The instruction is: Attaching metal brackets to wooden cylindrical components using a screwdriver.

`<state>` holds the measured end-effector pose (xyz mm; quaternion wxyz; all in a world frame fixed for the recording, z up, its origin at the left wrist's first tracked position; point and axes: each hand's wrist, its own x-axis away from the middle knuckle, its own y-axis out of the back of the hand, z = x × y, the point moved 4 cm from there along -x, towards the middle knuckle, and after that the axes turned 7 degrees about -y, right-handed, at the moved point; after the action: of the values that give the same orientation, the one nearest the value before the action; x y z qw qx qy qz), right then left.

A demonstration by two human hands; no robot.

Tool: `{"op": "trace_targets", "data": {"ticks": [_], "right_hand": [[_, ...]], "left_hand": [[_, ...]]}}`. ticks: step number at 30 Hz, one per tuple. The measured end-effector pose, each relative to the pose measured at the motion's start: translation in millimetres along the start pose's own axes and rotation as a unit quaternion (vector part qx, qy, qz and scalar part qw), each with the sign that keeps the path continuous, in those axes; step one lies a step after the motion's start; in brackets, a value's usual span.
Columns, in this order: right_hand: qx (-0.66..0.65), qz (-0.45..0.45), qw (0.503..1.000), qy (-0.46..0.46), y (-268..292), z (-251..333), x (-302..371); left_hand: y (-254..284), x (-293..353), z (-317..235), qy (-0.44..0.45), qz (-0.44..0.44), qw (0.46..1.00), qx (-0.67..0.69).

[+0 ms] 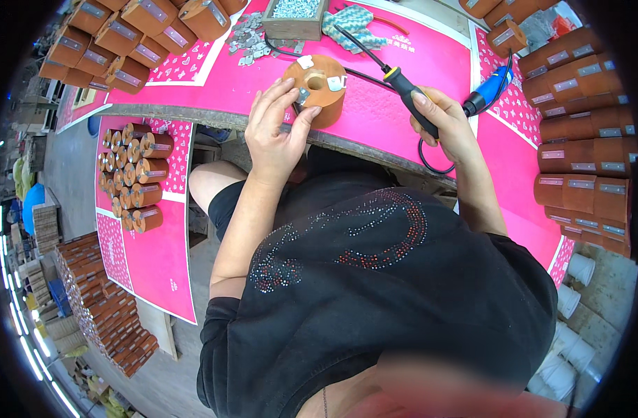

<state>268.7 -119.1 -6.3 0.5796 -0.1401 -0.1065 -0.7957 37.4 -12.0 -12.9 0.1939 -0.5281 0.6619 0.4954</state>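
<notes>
A brown cylinder [331, 111] with a round hole in its top stands upright near the front edge of the pink-covered table. Several small pale metal plates lie on its top, one of them by my left fingertips. My left hand [277, 125] grips the cylinder's near left side, thumb and fingers bent over its top rim. To the right, my right hand [441, 118] is closed around the black handle of a screwdriver [402, 83] with a yellow ring. Its long shaft points up and left, above the table and apart from the cylinder.
A blue power tool [489, 90] with a black cord lies right of my right hand. Loose metal plates [249, 38], a wooden box of small screws [294, 21] and a patterned glove [350, 28] are at the back. Stacked brown cylinders [584, 146] line the right; more [134, 171] stand left.
</notes>
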Motion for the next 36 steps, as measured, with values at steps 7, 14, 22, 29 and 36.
{"op": "trace_targets", "data": {"ticks": [7,14,22,29,36], "right_hand": [[0.003,-0.013,1.000,0.013,-2.1,4.8,-0.9],[-0.020,-0.024,1.000,0.005,10.5,-2.7,-0.7],[-0.030,-0.044,0.999,0.007,18.5,-6.7,-2.8],[-0.038,-0.040,0.998,0.004,19.3,-9.8,-7.9],[-0.026,-0.054,0.998,0.003,13.9,-11.9,-7.8]], "left_hand": [[-14.5,-33.8,-9.0,-0.013,0.073,0.997,-0.003],[-33.6,-39.1,-12.3,0.045,0.098,0.994,-0.008],[-27.3,-27.6,-22.9,0.018,0.120,0.992,-0.035],[-37.0,-10.6,-32.3,-0.048,0.088,0.978,-0.184],[-21.4,-7.5,-18.9,-0.038,0.099,0.982,-0.157]]}}
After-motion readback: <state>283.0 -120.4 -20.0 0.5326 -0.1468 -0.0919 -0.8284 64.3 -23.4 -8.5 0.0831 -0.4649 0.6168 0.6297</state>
